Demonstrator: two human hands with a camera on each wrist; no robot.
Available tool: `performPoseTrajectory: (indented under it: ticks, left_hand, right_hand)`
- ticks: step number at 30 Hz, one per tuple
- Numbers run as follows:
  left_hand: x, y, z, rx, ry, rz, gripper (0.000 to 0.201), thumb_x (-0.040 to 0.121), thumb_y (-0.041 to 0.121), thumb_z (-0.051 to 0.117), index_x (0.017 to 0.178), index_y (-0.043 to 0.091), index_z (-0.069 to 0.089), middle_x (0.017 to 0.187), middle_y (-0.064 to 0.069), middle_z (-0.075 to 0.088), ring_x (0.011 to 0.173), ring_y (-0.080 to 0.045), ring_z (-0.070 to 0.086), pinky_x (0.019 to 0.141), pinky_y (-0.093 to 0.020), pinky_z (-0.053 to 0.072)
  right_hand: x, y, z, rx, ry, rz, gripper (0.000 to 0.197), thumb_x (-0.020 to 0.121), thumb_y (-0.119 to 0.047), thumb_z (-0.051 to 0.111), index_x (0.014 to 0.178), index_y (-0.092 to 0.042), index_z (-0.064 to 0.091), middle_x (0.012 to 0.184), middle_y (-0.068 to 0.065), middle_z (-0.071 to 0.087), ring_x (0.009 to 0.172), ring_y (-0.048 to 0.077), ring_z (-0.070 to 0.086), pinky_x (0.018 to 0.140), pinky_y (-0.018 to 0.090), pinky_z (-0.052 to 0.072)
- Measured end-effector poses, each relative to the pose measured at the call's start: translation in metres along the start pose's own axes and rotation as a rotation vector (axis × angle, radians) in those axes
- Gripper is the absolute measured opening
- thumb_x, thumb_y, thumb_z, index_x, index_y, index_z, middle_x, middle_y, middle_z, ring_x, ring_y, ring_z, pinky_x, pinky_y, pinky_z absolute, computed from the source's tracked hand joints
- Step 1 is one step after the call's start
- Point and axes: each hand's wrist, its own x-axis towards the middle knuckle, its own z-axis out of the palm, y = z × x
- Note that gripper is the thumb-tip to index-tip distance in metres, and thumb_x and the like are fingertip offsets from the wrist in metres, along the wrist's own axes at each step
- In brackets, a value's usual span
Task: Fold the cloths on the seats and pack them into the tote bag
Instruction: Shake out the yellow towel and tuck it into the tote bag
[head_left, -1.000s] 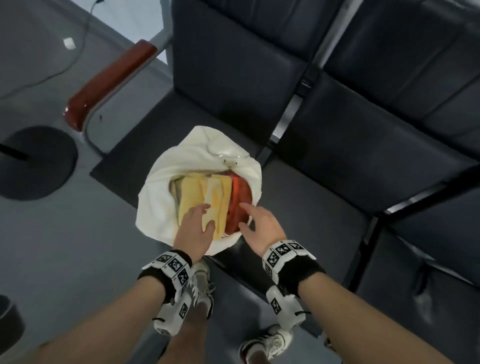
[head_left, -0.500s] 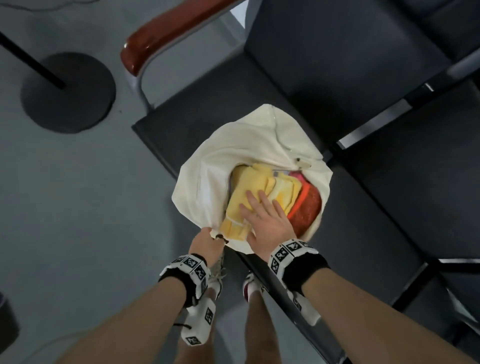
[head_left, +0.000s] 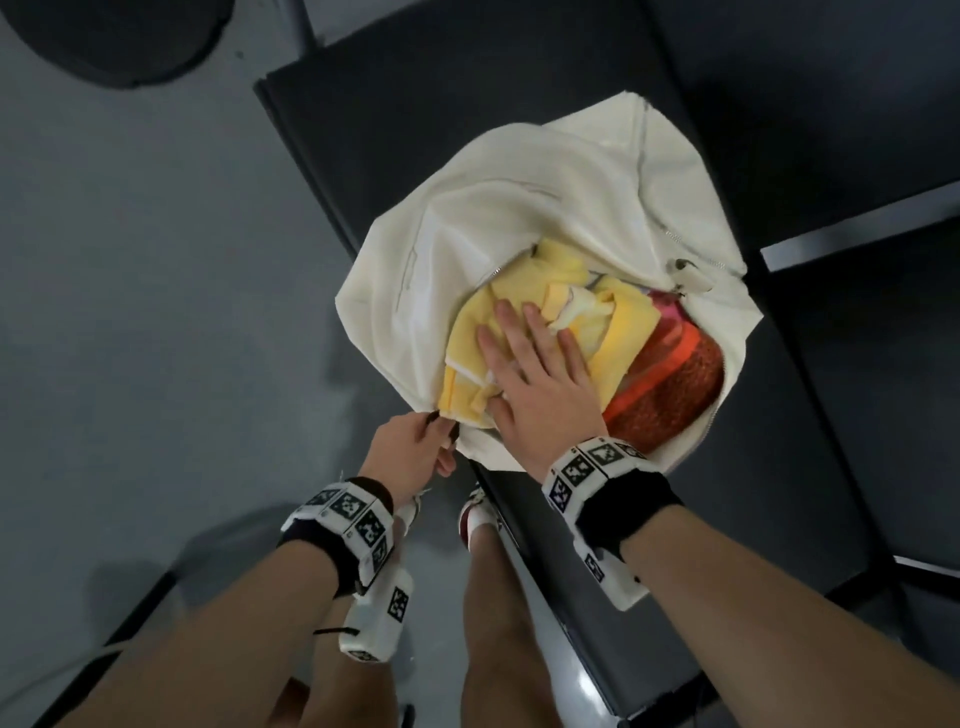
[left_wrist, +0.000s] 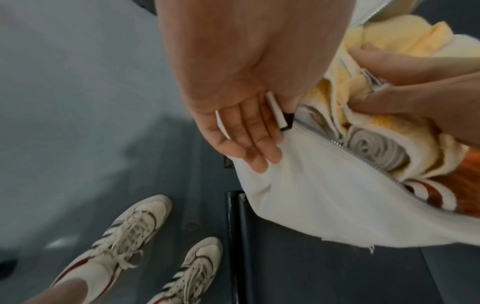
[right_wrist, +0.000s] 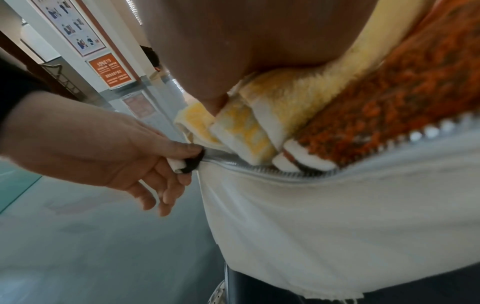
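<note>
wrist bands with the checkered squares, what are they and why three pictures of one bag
No machine here: a person wears a camera on the head and one on each wrist band. One picture looks down from the head; the other two look along each hand. A white tote bag sits on a dark seat, stuffed with yellow cloths and an orange cloth. The right hand presses flat on the yellow ones; the left hand pinches the zip tab at the bag's corner.

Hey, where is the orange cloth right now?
In the head view, the fuzzy orange cloth sits inside the white fabric tote bag, at the right of its opening, beside the yellow terry cloths under the right hand.
</note>
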Motion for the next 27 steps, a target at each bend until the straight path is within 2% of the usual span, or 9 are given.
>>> performPoseTrajectory:
  ticks: [5, 9, 10, 13, 16, 22, 23, 25, 27]
  left_hand:
    - [-0.045, -0.001, -0.020, 0.010, -0.024, 0.190, 0.036, 0.101, 0.023, 0.055, 0.069, 0.008, 0.065, 0.058, 0.001, 0.067, 0.053, 0.000, 0.058, 0.059, -0.009, 0.040]
    - [-0.095, 0.014, -0.027, 0.005, -0.058, 0.352, 0.040, 0.100, 0.037, 0.054, 0.065, 0.019, 0.060, 0.059, 0.005, 0.065, 0.056, -0.010, 0.057, 0.060, -0.020, 0.042]
    - [-0.106, 0.025, -0.027, -0.008, -0.044, 0.400, 0.040, 0.100, 0.039, 0.054, 0.066, 0.018, 0.061, 0.059, 0.005, 0.064, 0.056, -0.015, 0.057, 0.059, -0.022, 0.044]
    - [-0.116, 0.054, -0.031, -0.079, -0.025, 0.471, 0.039, 0.095, 0.042, 0.051, 0.070, 0.016, 0.064, 0.059, 0.005, 0.065, 0.054, -0.010, 0.057, 0.057, -0.018, 0.042]
    - [-0.102, 0.053, -0.039, -0.099, -0.037, 0.443, 0.037, 0.099, 0.039, 0.045, 0.076, 0.017, 0.065, 0.068, 0.004, 0.069, 0.064, -0.011, 0.061, 0.065, -0.021, 0.045]
    - [-0.099, 0.027, -0.030, -0.132, -0.067, 0.420, 0.032, 0.102, 0.032, 0.041, 0.084, 0.016, 0.061, 0.076, 0.005, 0.067, 0.072, -0.008, 0.061, 0.070, -0.015, 0.043]
    - [-0.098, 0.025, -0.027, -0.156, -0.055, 0.425, 0.033, 0.103, 0.032, 0.041, 0.084, 0.014, 0.061, 0.077, 0.003, 0.067, 0.072, -0.008, 0.061, 0.070, -0.015, 0.044]
    - [-0.096, 0.022, -0.023, -0.193, -0.033, 0.411, 0.032, 0.104, 0.028, 0.043, 0.083, 0.012, 0.062, 0.076, 0.001, 0.068, 0.071, -0.008, 0.062, 0.070, -0.015, 0.045]
    - [-0.096, 0.023, -0.021, -0.207, -0.010, 0.379, 0.027, 0.103, 0.020, 0.048, 0.083, 0.012, 0.064, 0.073, 0.003, 0.069, 0.067, -0.005, 0.062, 0.067, -0.013, 0.045]
  right_hand:
    - [0.003, 0.003, -0.014, 0.000, -0.021, -0.003, 0.070, 0.083, -0.037, 0.059, 0.148, -0.023, 0.038, 0.162, 0.003, 0.018, 0.150, 0.025, 0.010, 0.118, 0.046, 0.020]
    - [0.036, 0.002, -0.033, -0.082, -0.035, -0.013, 0.035, 0.069, -0.036, 0.075, 0.102, -0.024, 0.075, 0.129, 0.010, 0.052, 0.127, 0.034, 0.038, 0.095, 0.039, 0.039]
    - [0.048, 0.002, -0.038, -0.084, -0.038, -0.020, 0.029, 0.073, -0.033, 0.074, 0.101, -0.023, 0.076, 0.128, 0.012, 0.054, 0.127, 0.036, 0.040, 0.096, 0.039, 0.039]
    - [0.081, 0.004, -0.047, -0.080, -0.230, -0.003, 0.048, 0.092, -0.034, 0.054, 0.137, -0.016, 0.055, 0.147, 0.014, 0.041, 0.141, 0.038, 0.023, 0.114, 0.042, 0.021]
    - [0.089, -0.002, -0.062, -0.050, -0.292, -0.020, 0.042, 0.091, -0.040, 0.053, 0.128, -0.024, 0.062, 0.146, 0.013, 0.039, 0.140, 0.037, 0.018, 0.116, 0.043, 0.019]
    - [0.029, -0.005, -0.100, 0.856, -0.444, 0.112, 0.024, 0.097, -0.017, 0.050, 0.102, -0.028, 0.071, 0.095, -0.006, 0.071, 0.092, 0.009, 0.066, 0.088, 0.025, 0.051]
    - [0.018, -0.008, -0.097, 0.962, -0.525, 0.126, 0.022, 0.097, -0.018, 0.052, 0.097, -0.029, 0.071, 0.093, -0.005, 0.071, 0.090, 0.008, 0.067, 0.089, 0.026, 0.052]
    - [0.004, -0.012, -0.083, 1.029, -0.582, 0.089, 0.019, 0.092, -0.022, 0.056, 0.096, -0.019, 0.074, 0.094, 0.007, 0.072, 0.095, 0.022, 0.066, 0.094, 0.043, 0.050]
    - [-0.004, -0.015, -0.075, 1.076, -0.513, 0.115, 0.018, 0.090, -0.015, 0.060, 0.096, -0.015, 0.077, 0.092, 0.001, 0.075, 0.094, 0.018, 0.068, 0.094, 0.041, 0.050]
